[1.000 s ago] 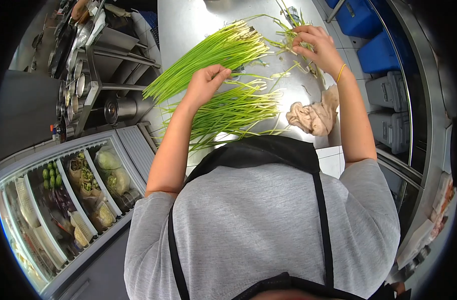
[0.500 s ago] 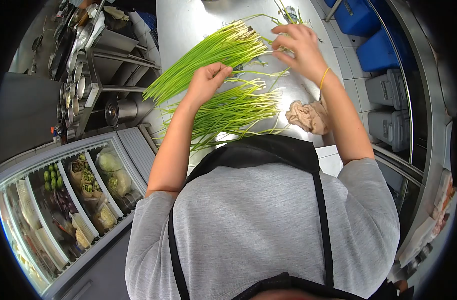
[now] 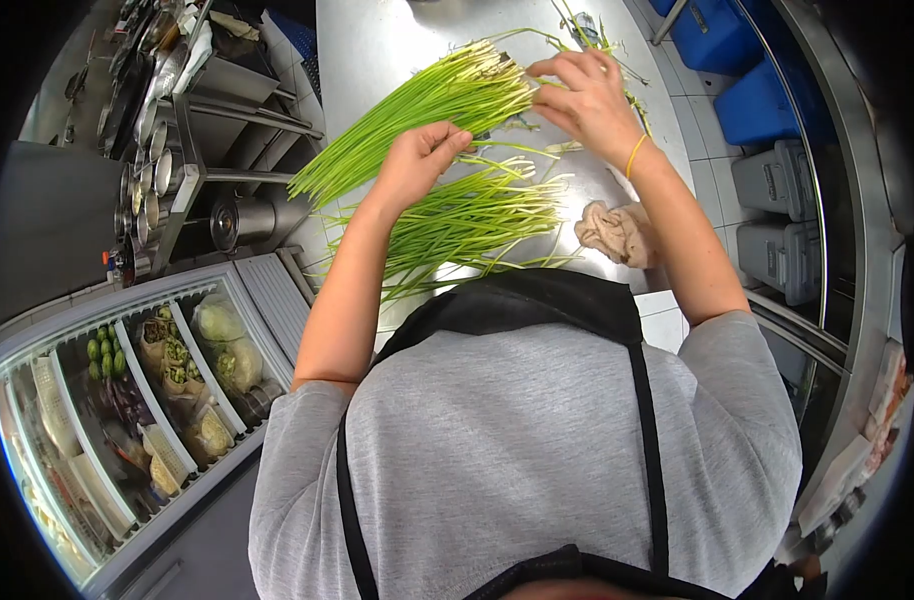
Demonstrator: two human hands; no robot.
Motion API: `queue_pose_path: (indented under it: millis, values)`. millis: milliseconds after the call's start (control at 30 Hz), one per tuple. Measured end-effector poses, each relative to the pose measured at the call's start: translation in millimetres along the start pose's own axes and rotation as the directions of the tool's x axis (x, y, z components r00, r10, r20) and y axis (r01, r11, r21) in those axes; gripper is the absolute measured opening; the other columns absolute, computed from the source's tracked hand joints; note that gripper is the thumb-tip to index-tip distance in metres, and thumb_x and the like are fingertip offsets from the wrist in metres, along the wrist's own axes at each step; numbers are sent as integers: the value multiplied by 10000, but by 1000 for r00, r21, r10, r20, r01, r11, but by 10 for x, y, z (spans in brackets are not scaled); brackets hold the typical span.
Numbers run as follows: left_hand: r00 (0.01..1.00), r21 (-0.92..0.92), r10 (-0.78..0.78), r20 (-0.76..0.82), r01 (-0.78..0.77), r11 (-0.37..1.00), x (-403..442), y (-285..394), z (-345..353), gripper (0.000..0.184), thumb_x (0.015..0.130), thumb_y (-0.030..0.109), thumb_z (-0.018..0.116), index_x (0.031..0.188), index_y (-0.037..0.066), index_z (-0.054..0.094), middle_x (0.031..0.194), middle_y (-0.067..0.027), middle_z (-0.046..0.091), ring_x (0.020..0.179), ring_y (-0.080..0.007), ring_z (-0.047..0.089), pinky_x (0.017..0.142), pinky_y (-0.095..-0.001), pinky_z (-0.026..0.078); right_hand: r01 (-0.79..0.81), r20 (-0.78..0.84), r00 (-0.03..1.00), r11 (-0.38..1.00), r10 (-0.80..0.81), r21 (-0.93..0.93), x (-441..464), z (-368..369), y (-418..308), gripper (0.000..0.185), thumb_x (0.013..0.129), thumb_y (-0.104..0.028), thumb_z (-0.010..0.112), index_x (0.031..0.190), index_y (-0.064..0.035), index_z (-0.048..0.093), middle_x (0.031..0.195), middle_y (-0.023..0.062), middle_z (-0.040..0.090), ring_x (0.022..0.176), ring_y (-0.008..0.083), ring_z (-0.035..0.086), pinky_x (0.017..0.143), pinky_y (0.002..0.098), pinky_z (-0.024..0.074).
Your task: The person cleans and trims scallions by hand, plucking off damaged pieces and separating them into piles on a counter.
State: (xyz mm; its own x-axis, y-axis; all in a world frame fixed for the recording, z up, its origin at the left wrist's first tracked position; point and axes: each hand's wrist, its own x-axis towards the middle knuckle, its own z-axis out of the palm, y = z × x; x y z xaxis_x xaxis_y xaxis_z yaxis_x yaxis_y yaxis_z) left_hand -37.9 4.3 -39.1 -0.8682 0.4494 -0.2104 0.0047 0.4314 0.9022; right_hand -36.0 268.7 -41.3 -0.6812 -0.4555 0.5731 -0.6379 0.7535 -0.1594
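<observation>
Two piles of long green stalks with pale ends lie on the steel table (image 3: 377, 45). The upper pile (image 3: 407, 125) is dense and neatly aligned; the lower one (image 3: 467, 222) is looser. My left hand (image 3: 424, 160) is between them, thumb and forefinger pinched on a thin green stalk (image 3: 517, 148) that points right. My right hand (image 3: 585, 100) is beside the pale ends of the upper pile, its fingers bent and pointing left; whether anything is between the fingertips is too small to tell. Loose trimmings (image 3: 634, 100) lie behind it.
A crumpled beige cloth (image 3: 612, 235) lies under my right forearm. Blue bins (image 3: 717, 38) and grey bins (image 3: 774, 185) stand on the right. At the left are a glass-topped fridge with vegetables (image 3: 127, 400), a steel pot (image 3: 239, 220) and a metal rack (image 3: 247, 120).
My right hand has moved left, away from the trimmings at the table's right side, to the pale ends of the upper pile. My left hand has barely shifted and keeps its pinch.
</observation>
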Motion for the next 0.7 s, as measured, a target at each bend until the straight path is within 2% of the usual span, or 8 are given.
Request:
queue_pose_path:
  millis: [200, 267, 300, 367, 500, 567, 600, 700]
  values:
    - [998, 43, 54, -21, -53, 998, 49, 12, 97, 250, 915, 280, 602, 871, 42, 667, 595, 73, 421, 575, -41, 344, 518, -233, 297, -123, 41, 992, 992, 122, 14, -176, -35, 162, 97, 812, -234, 668, 847, -152, 628, 1161, -57, 567, 1143, 198, 471, 1040, 473, 275]
    - [999, 40, 43, -8, -43, 998, 73, -15, 71, 256, 917, 286, 600, 870, 44, 668, 589, 73, 417, 572, -41, 339, 516, -233, 294, -258, 61, 966, 908, 252, 331, -201, -26, 197, 105, 854, -207, 641, 850, -102, 649, 1207, 9, 567, 1155, 219, 474, 1023, 387, 318]
    - [1000, 36, 28, 4, -29, 999, 74, -15, 57, 262, 918, 292, 599, 870, 45, 670, 583, 73, 414, 569, -42, 333, 513, -232, 291, -260, 60, 965, 907, 255, 330, -208, -19, 197, 105, 854, -207, 641, 850, -102, 649, 1207, 9, 567, 1155, 219, 474, 1023, 387, 318]
    - [1000, 11, 8, 18, -8, 1000, 73, -19, 47, 259, 929, 288, 589, 862, 50, 667, 597, 75, 427, 569, -39, 343, 519, -220, 289, -311, 132, 947, 727, 293, 613, -218, -8, 189, 136, 887, -202, 614, 866, -74, 656, 1208, 35, 571, 1162, 202, 471, 1011, 351, 330]
    - [997, -68, -39, 63, 43, 997, 47, 22, 14, 266, 943, 289, 575, 852, 56, 662, 602, 77, 426, 559, -38, 342, 522, -210, 278, -334, 146, 939, 719, 313, 609, -197, 9, 192, 159, 892, -201, 610, 864, -51, 655, 1190, 41, 583, 1137, 193, 491, 990, 331, 355]
    - [998, -81, -39, 42, 43, 996, 33, 30, 10, 269, 944, 289, 573, 846, 53, 659, 602, 76, 426, 558, -37, 340, 521, -209, 275, -408, 72, 861, 600, 503, 688, -211, 58, 245, 153, 860, -252, 637, 864, -102, 667, 1174, 12, 603, 1119, 224, 502, 976, 342, 366]
    - [999, -96, -40, 24, 42, 995, 23, 27, 11, 274, 945, 289, 571, 841, 51, 656, 602, 75, 427, 557, -37, 338, 520, -208, 272, -408, 74, 862, 599, 502, 689, -238, 42, 290, 153, 860, -252, 637, 864, -102, 667, 1174, 12, 603, 1119, 224, 502, 976, 342, 366]
    - [999, -148, -39, -24, 35, 988, 28, -33, -39, 271, 930, 298, 588, 847, 53, 670, 601, 64, 458, 558, -42, 368, 504, -219, 302, -564, 12, 824, 820, 566, 99, -312, -99, 432, 140, 807, -271, 686, 834, -134, 680, 1156, -42, 614, 1096, 223, 517, 994, 435, 330]
